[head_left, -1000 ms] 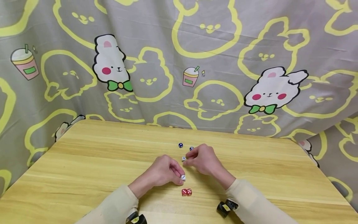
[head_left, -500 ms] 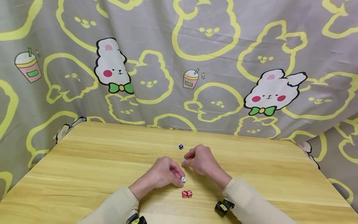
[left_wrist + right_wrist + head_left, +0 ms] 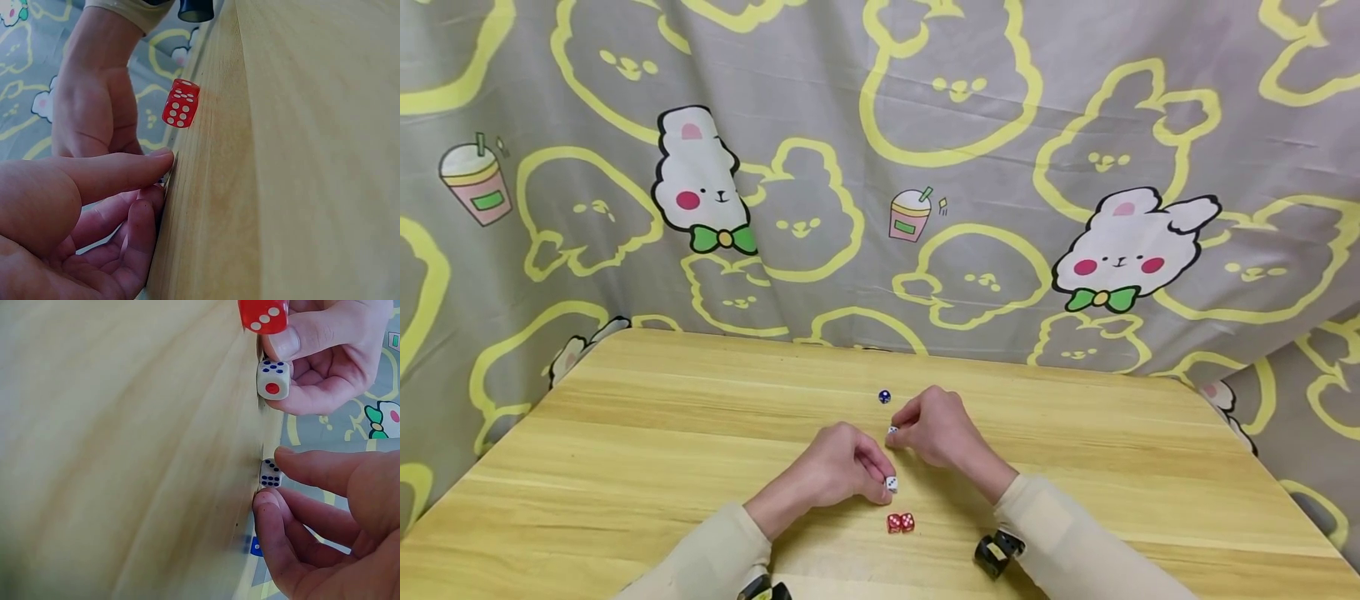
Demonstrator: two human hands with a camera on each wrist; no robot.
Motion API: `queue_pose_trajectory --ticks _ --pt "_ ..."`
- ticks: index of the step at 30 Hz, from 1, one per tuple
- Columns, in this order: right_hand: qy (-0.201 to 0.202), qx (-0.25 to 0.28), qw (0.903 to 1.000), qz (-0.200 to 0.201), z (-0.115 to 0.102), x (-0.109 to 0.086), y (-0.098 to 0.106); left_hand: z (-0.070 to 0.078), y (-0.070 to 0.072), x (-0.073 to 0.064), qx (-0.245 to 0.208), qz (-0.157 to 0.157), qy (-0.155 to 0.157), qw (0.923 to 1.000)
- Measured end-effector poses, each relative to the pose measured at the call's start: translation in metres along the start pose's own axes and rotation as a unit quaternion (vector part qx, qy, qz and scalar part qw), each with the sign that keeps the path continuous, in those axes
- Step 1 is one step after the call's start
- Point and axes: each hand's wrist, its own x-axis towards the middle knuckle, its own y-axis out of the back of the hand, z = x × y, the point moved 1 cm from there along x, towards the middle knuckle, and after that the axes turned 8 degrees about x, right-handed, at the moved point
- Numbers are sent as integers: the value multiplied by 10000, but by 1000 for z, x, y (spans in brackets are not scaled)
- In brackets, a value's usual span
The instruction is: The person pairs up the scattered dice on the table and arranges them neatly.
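Surface (image 3: 625, 450), pale and wood-grained, reaches back to a grey curtain (image 3: 842, 100) printed with yellow animal outlines, white rabbits and pink drink cups.

Near the middle, the left hand (image 3: 842, 462) pinches the nearer white die (image 3: 891, 483) between thumb and finger, its grip parted only by the die's own width. The right wrist view shows a single red pip on one face of this die and five blue pips on another.

A little farther from the person, the right hand (image 3: 940, 427) has the farther white die (image 3: 270, 474) between thumb and fingertip, also in a narrow grip. Six dark pips show on one of its faces; in the head view the fingers cover part of it.

Just beyond the farther white die, slightly to its left, sits a blue die (image 3: 884, 397) with a white pip uppermost. A blue die also shows partly behind the right fingers in the right wrist view; whether it is the same one cannot be told.

On the person's side of the nearer white die, two red dice (image 3: 893, 523) with white pips lie side by side, seemingly touching.

Cream sleeves (image 3: 1082, 542) cover both forearms, and a black device (image 3: 991, 557) sits at the right wrist.
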Motion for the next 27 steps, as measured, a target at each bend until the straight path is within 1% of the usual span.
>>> queue_pose_trajectory --ticks 6,17,27 --pt "2 -18 10000 -30 -1 1 0 0 0 0 3 -5 -2 10000" --pt "-74 100 9999 -57 2 -2 0 -1 0 0 -10 8 -39 10000" --pt "-173 696 9974 -102 6 -14 8 0 0 -1 -43 8 -31 10000"
